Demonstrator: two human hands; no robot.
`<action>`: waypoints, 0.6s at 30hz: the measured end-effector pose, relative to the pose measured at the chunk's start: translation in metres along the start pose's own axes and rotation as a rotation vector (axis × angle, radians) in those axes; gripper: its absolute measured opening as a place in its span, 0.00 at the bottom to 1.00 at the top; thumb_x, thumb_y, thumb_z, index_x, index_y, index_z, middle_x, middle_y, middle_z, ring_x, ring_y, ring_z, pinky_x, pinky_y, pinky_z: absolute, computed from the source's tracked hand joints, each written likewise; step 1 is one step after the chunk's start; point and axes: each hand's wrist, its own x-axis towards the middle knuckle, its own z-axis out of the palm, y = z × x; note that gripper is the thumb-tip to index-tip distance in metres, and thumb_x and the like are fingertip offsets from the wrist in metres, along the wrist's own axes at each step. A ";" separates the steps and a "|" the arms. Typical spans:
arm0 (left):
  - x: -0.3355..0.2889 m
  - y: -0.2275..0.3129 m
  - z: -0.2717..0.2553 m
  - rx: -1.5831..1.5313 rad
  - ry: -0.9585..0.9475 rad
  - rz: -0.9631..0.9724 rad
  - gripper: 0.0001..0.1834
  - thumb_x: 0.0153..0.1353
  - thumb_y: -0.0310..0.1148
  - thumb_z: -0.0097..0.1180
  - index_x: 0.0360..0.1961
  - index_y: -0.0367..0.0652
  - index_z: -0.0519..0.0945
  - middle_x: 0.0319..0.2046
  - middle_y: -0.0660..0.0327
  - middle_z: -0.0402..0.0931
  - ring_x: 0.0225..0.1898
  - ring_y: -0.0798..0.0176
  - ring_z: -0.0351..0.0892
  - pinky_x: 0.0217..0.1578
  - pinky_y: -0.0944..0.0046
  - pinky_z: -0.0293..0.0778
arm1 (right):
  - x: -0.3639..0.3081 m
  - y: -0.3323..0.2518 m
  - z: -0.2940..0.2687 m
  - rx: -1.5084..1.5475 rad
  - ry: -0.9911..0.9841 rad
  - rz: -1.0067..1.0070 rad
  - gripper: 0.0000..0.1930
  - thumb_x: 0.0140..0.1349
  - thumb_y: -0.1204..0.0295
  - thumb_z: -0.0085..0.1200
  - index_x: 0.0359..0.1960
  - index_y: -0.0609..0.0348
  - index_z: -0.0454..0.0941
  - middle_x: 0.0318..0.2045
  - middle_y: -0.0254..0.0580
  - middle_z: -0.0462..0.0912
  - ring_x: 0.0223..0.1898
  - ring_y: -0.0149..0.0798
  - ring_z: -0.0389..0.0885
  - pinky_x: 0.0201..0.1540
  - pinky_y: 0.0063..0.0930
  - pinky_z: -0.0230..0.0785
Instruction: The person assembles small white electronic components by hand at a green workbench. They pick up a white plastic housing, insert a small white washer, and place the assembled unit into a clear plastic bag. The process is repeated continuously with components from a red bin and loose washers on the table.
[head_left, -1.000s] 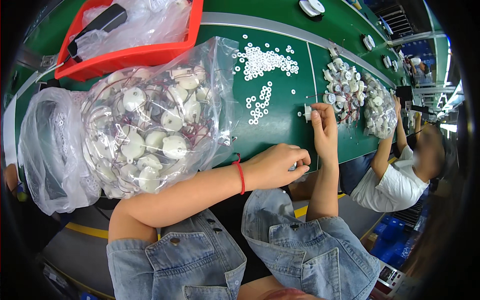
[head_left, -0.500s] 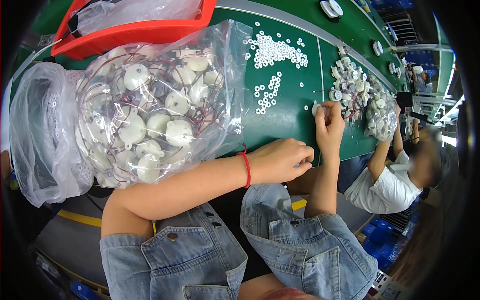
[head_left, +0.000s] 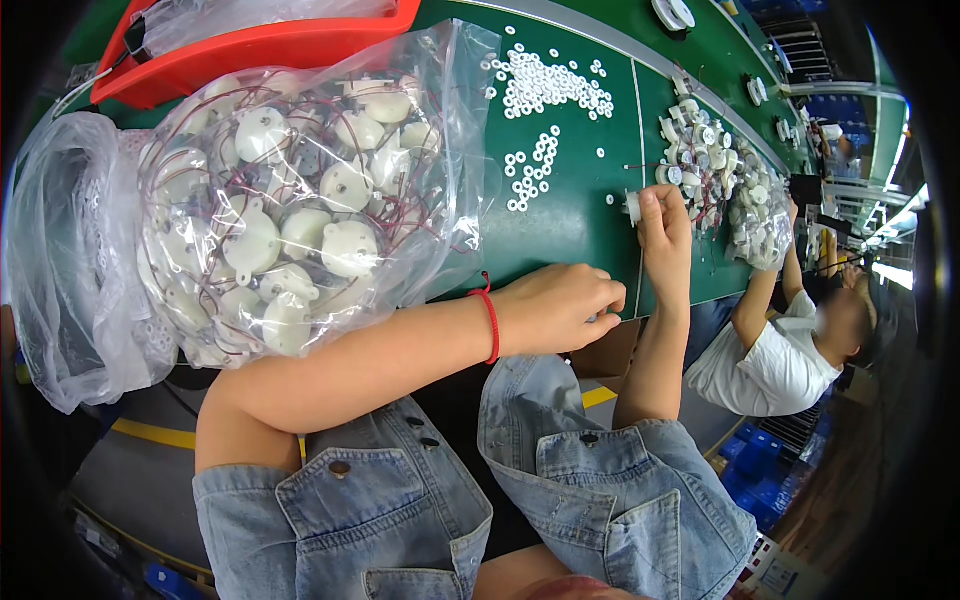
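Note:
Pinched in the fingers of my right hand (head_left: 664,228), a small white round motor part (head_left: 632,207) hangs just over the green table, seen nearly edge-on. My left hand (head_left: 562,308) is curled at the table's near edge, its fingers closed; a sliver of something shows under the fingertips, too little to name. Loose small white ring washers (head_left: 545,85) lie in a pile ahead of my hands, with a smaller cluster (head_left: 530,178) nearer. Right of my right hand is a heap of white motors with red wires (head_left: 690,150).
A large clear plastic bag of white wired motors (head_left: 300,210) fills the left, beside another bag holding white rings (head_left: 95,260). Behind stands a red bin (head_left: 260,50). At the right a person in a white shirt (head_left: 765,365) works by another clear bag of motors (head_left: 758,225).
The motor part in my right hand has turned from showing its face to nearly edge-on. My left hand stays closed near the same place. The whole view has shifted slightly.

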 end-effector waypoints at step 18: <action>-0.002 -0.003 0.003 0.052 0.024 0.074 0.11 0.60 0.33 0.53 0.35 0.36 0.80 0.32 0.50 0.80 0.32 0.46 0.80 0.37 0.50 0.75 | 0.002 0.000 0.018 -0.321 0.108 -0.237 0.09 0.68 0.69 0.54 0.35 0.62 0.70 0.15 0.28 0.65 0.18 0.21 0.57 0.20 0.22 0.47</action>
